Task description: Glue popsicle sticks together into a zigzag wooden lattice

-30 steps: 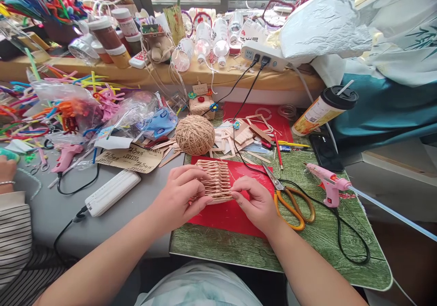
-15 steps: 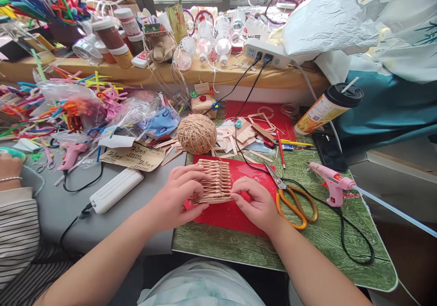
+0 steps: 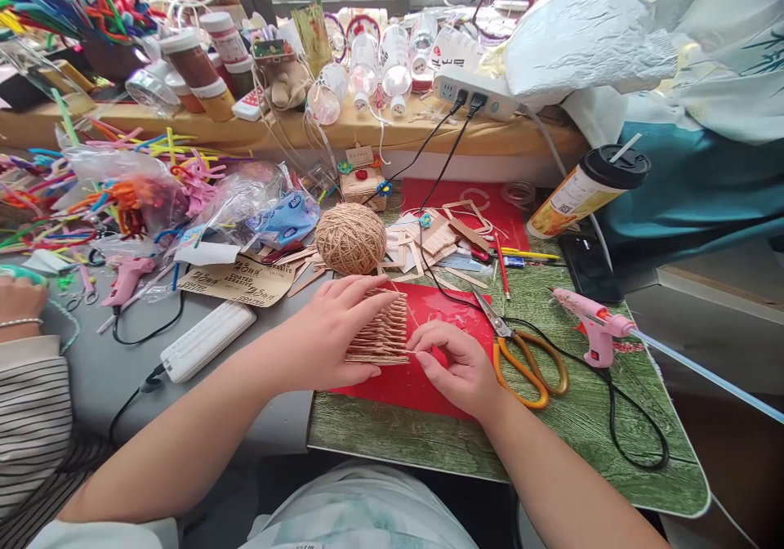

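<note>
A stacked structure of thin wooden sticks (image 3: 383, 332) rests over a red sheet (image 3: 429, 394). My left hand (image 3: 334, 332) is wrapped over its left side, thumb at the lower edge and fingers across the top. At the structure's right lower corner, my right hand (image 3: 456, 365) pinches a thin strand of twine. The twine runs up past the structure toward a ball of brown twine (image 3: 350, 238) behind it.
Orange-handled scissors (image 3: 530, 361) lie right of my right hand. Farther right are a pink glue gun (image 3: 591, 324), its looped cable, a phone (image 3: 588, 267) and a tilted drink cup (image 3: 588, 194). At left sit a power strip (image 3: 208, 341) and another person's hand (image 3: 21, 308).
My left hand has shifted over the top of the stick structure, with its fingers more extended. My right hand has moved slightly left and down, and a strand of twine now shows at its fingertips.
</note>
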### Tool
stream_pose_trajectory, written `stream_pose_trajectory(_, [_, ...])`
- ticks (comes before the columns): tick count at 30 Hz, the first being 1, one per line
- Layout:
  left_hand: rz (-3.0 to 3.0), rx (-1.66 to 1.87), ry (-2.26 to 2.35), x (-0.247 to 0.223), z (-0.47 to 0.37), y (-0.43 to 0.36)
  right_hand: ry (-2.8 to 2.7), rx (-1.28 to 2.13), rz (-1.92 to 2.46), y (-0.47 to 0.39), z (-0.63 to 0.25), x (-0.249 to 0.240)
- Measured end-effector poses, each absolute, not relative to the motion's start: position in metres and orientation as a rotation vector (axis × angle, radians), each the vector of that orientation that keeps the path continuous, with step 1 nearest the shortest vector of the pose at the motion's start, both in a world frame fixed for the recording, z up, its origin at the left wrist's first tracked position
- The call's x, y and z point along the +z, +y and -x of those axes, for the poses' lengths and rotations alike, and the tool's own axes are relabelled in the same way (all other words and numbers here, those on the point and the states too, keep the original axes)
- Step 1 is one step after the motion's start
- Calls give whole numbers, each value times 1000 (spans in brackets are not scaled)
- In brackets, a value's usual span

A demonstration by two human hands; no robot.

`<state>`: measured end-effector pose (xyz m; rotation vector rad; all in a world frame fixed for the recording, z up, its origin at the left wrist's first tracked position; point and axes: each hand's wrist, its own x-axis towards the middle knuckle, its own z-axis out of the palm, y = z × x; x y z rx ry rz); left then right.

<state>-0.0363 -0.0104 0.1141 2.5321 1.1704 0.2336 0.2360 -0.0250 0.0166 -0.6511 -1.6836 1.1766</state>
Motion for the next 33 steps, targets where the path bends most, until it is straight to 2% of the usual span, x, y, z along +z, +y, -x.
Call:
stream_pose_trajectory(10, [-2648,189,1196,119,31,-12,-1642,1204,660,-28,-236,19])
stream_pose_trajectory(24, [-2879,745,1283,64,32,-36,-1765,1056,569,-26,-244,26])
stream_pose_trajectory(33, [-2746,606,1116,69,40,-30,-1692,1075,696,-25,-247,25])
